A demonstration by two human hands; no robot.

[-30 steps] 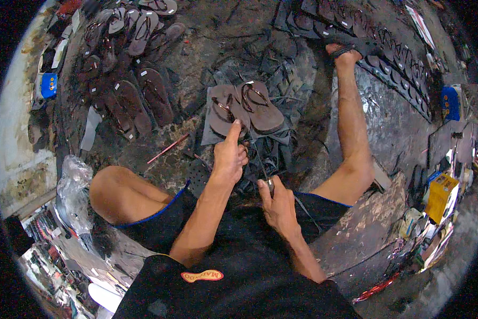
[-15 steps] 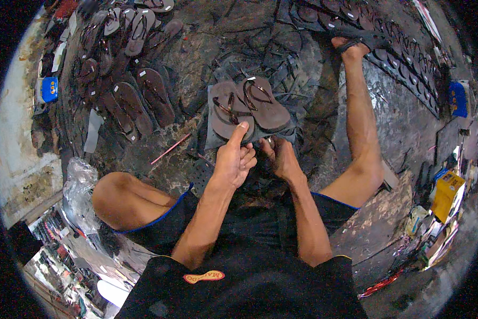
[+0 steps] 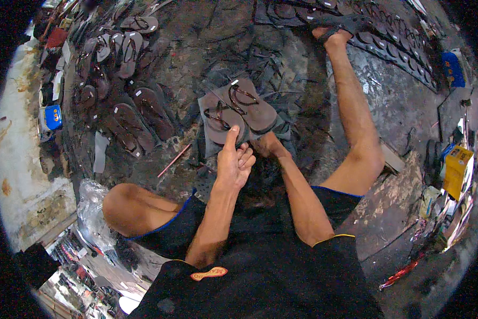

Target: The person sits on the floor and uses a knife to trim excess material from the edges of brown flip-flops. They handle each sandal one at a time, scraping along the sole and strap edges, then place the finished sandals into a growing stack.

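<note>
Brown sandals [image 3: 239, 111] (right hand's [image 3: 268, 146] fingers hidden)

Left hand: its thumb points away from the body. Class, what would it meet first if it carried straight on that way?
The left hand already has its thumb on the heel of the near brown sandal; going on, it would likely slide up that sole toward the strap.

Black shorts [image 3: 185, 228], blue piping; bare arms.

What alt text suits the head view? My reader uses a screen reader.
A seated person's left hand presses a thumb on a brown flip-flop beside its pair, right hand at its edge; more sandals lie on the dark floor.
</note>
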